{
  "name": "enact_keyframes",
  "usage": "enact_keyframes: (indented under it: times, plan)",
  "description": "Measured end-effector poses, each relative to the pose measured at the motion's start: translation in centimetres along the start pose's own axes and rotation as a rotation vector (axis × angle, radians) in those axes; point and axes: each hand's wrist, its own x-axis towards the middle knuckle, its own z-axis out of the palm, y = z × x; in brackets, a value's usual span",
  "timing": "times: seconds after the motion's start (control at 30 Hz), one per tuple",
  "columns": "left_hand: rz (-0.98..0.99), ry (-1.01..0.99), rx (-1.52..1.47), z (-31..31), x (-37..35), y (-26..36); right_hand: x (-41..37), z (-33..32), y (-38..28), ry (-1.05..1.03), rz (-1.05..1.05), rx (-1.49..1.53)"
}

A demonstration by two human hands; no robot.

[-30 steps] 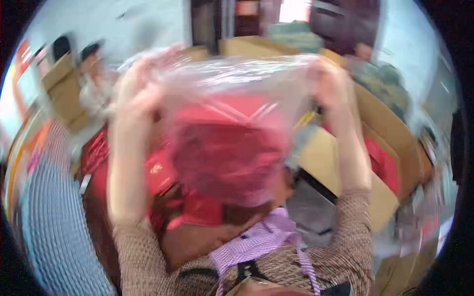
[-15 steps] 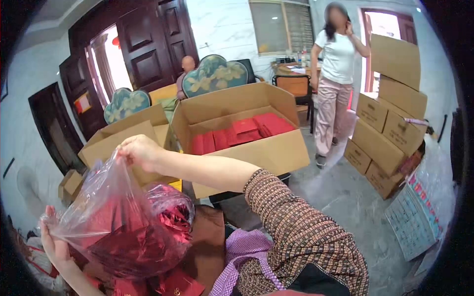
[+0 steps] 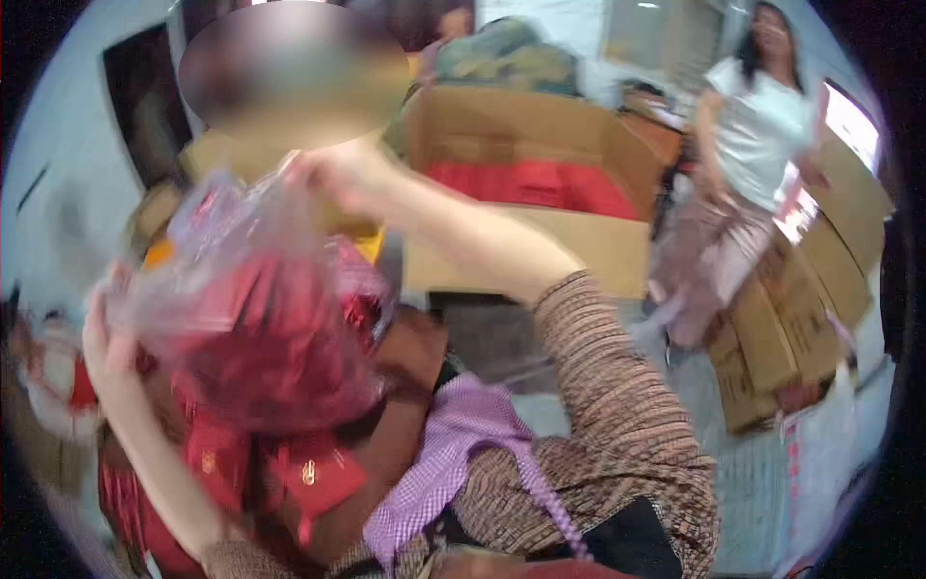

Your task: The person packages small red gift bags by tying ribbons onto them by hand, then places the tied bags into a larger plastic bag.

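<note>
A clear plastic bag [image 3: 207, 304], filled with dark red shiny items, hangs stretched between my two hands. My left hand [image 3: 111, 333] is closed on its left edge, and my right hand [image 3: 333, 179] pinches the top right edge. Both hands are blurred by motion. Under the bag lie several red pouches [image 3: 313, 475], one showing a gold mark, on a brown surface [image 3: 410, 372]. Just right of the bag sits another clear bag [image 3: 371, 309] with shiny red contents, partly hidden.
A large open carton [image 3: 531, 246] holding red packets [image 3: 555, 183] stands ahead. Brown boxes [image 3: 772, 323] are stacked at the right, beside a standing person [image 3: 757, 125]. At the far left, another person [image 3: 58, 372] is partly visible.
My view has swung left and down, so the carton and standing person appear farther right. Both hands still hold the bag, which appears higher above the pouches. The standing person's raised hand has lowered.
</note>
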Motion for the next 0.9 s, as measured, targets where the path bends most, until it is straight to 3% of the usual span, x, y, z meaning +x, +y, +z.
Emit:
enact_keyframes:
  times: [0.07,0.1,0.17,0.2,0.23,0.37,0.43,0.5,0.57,0.9]
  plan:
    - [-0.186,0.192,-0.444,1.7,0.5,0.2,-0.6,0.1,-0.2,0.018,0.09,-0.104]
    - [-0.203,0.253,-0.493,2.1,0.2,0.2,-0.5,-0.3,0.3,-0.075,0.08,-0.05]
    - [-0.107,0.339,-0.23,8.5,-3.5,1.9,-0.5,-1.5,1.8,-0.159,0.107,0.059]
    - [-0.251,0.506,-0.411,8.0,-1.7,2.1,0.0,-2.2,3.0,-0.194,0.132,0.069]
    - [-0.23,0.484,-0.492,5.8,-1.2,0.8,-0.7,-1.2,2.6,-0.121,0.167,-0.023]
    - [-0.235,0.606,-0.491,6.6,-2.3,0.3,-0.6,-2.0,4.4,-0.175,0.278,0.103]
    - [-0.281,0.015,-0.763,0.3,-2.9,-1.6,-0.9,-1.3,3.9,-0.236,0.283,0.143]
    - [-0.275,0.073,-0.775,1.6,-3.9,-1.5,-1.2,-0.6,4.3,-0.279,0.284,0.184]
    - [-0.167,0.522,-0.457,4.2,-4.6,-0.6,-1.6,0.2,4.0,-0.281,0.276,0.187]
    - [-0.074,0.341,-0.428,0.9,-7.3,-2.6,-4.0,2.0,3.3,-0.343,0.154,0.07]
